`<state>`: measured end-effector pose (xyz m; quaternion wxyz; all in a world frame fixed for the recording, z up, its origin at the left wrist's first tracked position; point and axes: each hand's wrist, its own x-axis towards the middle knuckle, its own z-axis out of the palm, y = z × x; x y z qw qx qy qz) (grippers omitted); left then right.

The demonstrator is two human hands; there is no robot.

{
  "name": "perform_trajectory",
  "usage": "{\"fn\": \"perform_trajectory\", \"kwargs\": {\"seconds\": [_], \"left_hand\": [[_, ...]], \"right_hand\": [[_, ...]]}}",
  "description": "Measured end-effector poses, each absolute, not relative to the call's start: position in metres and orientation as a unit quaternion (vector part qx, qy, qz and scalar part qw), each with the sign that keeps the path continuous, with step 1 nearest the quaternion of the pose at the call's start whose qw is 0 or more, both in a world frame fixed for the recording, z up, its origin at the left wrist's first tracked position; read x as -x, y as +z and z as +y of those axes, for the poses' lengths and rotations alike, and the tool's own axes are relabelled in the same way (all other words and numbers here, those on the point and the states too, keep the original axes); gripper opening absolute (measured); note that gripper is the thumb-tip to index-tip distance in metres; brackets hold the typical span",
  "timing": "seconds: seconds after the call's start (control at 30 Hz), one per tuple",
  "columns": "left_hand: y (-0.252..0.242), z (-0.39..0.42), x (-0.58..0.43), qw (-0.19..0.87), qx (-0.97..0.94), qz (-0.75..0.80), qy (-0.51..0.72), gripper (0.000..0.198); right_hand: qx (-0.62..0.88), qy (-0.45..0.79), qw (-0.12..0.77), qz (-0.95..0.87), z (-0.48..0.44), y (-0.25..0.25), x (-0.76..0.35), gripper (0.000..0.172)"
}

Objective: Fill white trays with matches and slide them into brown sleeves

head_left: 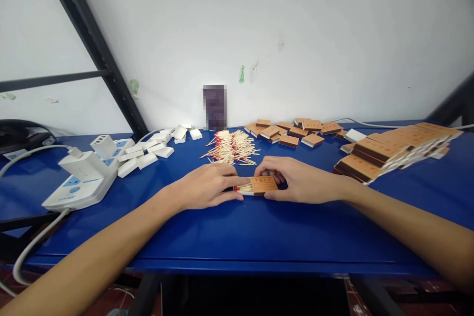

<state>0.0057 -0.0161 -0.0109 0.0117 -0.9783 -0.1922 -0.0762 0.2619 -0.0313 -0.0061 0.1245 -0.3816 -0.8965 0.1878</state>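
A matchbox lies on the blue table in front of me, its orange-brown sleeve (pixel 264 185) partly over a white inner tray (pixel 244 190) of red-tipped matches. My right hand (pixel 296 180) grips the sleeve between thumb and fingers. On the tray's left end, my left hand (pixel 209 185) has its thumb along the near side and fingers across the top; the tray's outer end is partly hidden by them. Just behind the hands is a heap of loose matches (pixel 233 148).
White trays (pixel 148 159) lie at the left beside a power strip (pixel 89 185) with plugs and cables. Several matchboxes (pixel 289 141) are scattered at the back right. Stacked flat sleeves (pixel 392 145) stand farther right. A dark upright object (pixel 215 107) leans at the wall.
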Motion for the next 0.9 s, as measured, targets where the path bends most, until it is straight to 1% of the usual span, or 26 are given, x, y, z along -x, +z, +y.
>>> {"fn": "perform_trajectory", "kwargs": {"seconds": [0.07, 0.17, 0.27, 0.33, 0.43, 0.53, 0.63, 0.77, 0.8, 0.83, 0.9], "left_hand": [[-0.013, -0.017, -0.006, -0.014, 0.974, -0.205, -0.094, 0.049], [-0.015, -0.019, -0.008, -0.098, 0.957, -0.238, -0.131, 0.062], [-0.016, -0.02, -0.011, -0.184, 0.937, -0.251, -0.159, 0.065], [-0.018, -0.019, -0.013, -0.22, 0.923, -0.257, -0.181, 0.065], [-0.023, -0.017, -0.014, -0.251, 0.907, -0.265, -0.211, 0.072], [-0.027, -0.016, -0.015, -0.271, 0.903, -0.266, -0.202, 0.075], [-0.023, -0.013, -0.015, -0.264, 0.909, -0.268, -0.18, 0.072], [-0.006, -0.017, -0.01, -0.15, 0.941, -0.251, -0.17, 0.07], [-0.004, -0.024, -0.008, -0.12, 0.946, -0.247, -0.171, 0.066], [-0.004, -0.035, -0.006, -0.105, 0.946, -0.25, -0.175, 0.058], [-0.015, -0.067, -0.004, -0.136, 0.955, -0.22, -0.144, 0.031]], "right_hand": [[0.383, 0.182, 0.137, -0.895, -0.034, -0.007, -0.26, 0.034], [0.382, 0.177, 0.166, -0.892, -0.037, -0.011, -0.255, 0.038], [0.358, 0.181, 0.191, -0.896, -0.039, -0.016, -0.251, 0.037], [0.335, 0.183, 0.198, -0.903, -0.04, -0.019, -0.251, 0.036], [0.296, 0.175, 0.168, -0.924, -0.043, -0.02, -0.251, 0.04], [0.264, 0.145, 0.107, -0.948, -0.048, -0.018, -0.251, 0.032], [0.25, 0.137, 0.081, -0.955, -0.052, -0.016, -0.247, 0.023], [0.27, 0.118, 0.068, -0.953, -0.058, -0.006, -0.242, 0.022], [0.284, 0.102, 0.066, -0.951, -0.06, -0.003, -0.244, 0.022], [0.3, 0.085, 0.066, -0.948, -0.063, 0.001, -0.248, 0.023], [0.35, 0.053, 0.087, -0.931, -0.071, 0.007, -0.265, 0.025]]}}
